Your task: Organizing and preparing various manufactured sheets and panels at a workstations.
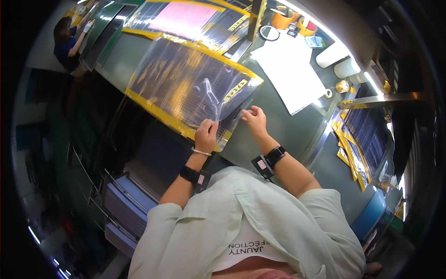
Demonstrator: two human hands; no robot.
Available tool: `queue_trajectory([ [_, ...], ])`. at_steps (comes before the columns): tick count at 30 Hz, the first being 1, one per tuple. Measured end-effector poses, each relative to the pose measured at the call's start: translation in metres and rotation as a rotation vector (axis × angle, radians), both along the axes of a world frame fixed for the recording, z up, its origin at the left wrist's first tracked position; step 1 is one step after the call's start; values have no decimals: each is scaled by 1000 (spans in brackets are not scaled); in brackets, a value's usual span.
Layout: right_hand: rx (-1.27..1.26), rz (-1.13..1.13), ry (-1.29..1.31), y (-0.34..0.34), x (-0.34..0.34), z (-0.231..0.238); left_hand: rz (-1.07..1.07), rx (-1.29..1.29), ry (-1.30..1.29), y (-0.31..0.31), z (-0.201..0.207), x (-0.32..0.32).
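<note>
A transparent plastic sleeve [162,76] edged with yellow tape lies on the table in front of me, a dark gridded sheet showing through it. A yellow label strip is stuck near its right end. My left hand [206,135] is closed at the sleeve's near right corner, pinching the plastic film, which is pulled up into shiny creases. Beside the right edge, my right hand [255,122] is closed too, thumb and fingertips together at the edge of the sleeve. Whatever lies between those fingertips is too small to make out.
Another taped sleeve with a pink sheet [183,18] lies beyond. White paper [285,69], tape rolls [281,19] and white containers [346,68] are at the far right. Yellow-taped dark sheets [362,135] are stacked right. A person [67,44] works at the far left.
</note>
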State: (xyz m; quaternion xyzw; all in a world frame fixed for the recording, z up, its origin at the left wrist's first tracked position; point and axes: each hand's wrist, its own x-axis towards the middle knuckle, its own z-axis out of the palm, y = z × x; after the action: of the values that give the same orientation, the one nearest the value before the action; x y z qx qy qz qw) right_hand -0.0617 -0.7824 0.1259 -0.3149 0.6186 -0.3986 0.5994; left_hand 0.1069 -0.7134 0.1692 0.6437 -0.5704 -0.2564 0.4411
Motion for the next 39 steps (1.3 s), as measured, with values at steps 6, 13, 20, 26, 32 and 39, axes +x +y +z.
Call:
queue_trajectory([
  [6,183,3,-125,-15,18,23,-119,-2,-82,6,14,-2],
  [13,-15,156,-53,-3,36,41,-77,-18,-378,-6,30,-5],
  [20,25,94,-237,11,24,21,-284,294,-479,-9,10,-1],
  [26,-36,-3,-59,14,10,11,-242,160,-444,-6,12,1],
  [32,52,-86,-154,5,17,16,-223,136,-291,-15,25,7],
  [39,209,2,-435,-1,21,21,-223,97,-262,-18,31,7],
])
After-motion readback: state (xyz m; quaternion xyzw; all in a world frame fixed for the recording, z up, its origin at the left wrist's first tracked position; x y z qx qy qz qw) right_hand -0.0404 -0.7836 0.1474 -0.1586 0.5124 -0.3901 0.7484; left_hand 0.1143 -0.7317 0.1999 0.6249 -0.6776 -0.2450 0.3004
